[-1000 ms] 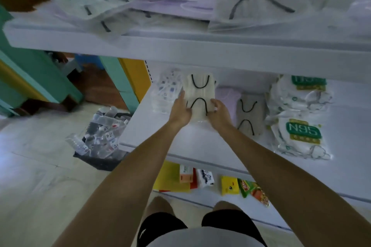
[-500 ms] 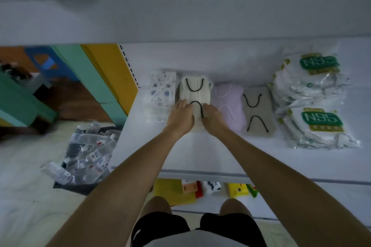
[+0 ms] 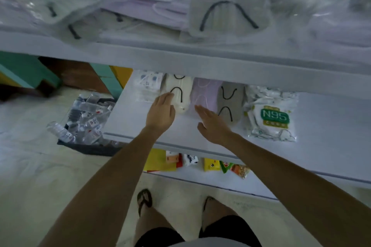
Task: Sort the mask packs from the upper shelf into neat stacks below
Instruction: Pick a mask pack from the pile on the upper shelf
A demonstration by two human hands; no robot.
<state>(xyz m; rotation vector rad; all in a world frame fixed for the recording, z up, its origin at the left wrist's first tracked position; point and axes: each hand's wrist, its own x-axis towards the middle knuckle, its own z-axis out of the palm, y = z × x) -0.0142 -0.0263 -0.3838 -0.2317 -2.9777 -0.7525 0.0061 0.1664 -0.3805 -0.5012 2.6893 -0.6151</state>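
Since the earlier frame both hands have left the near end of the cream stack: the right has drawn back and rightward, while the left has slid to the stack's left flank.

The left grip [image 3: 160, 110], at frame centre, is relaxed and spread. Its fingertips [image 3: 169, 96] rest against the left edge of the cream stack [image 3: 180, 94], probably to keep that edge in line. It pinches nothing. The right grip [image 3: 212, 124], just right of centre, is flat with straight fingers and carries nothing. It lies low over the lower shelf [image 3: 325, 126], in front of the lilac stack [image 3: 204, 94]; whether it touches the shelf cannot be told.

The sorted packs form a row across the middle of the frame, one kind per pile so that each stays separate. From left to right they are the patterned stack [image 3: 147, 86], cream, lilac, the grey stack [image 3: 230, 104] and the N95 packs [image 3: 275, 120]. Neighbouring piles sit just beside one another.

Along the top of the frame, the upper shelf [image 3: 180, 60] holds a loose jumble of mask packs [image 3: 226, 8], overlapping and unsorted. By this evidence much of the task remains.

At lower left a basket of bottles [image 3: 84, 124] stands on the floor.
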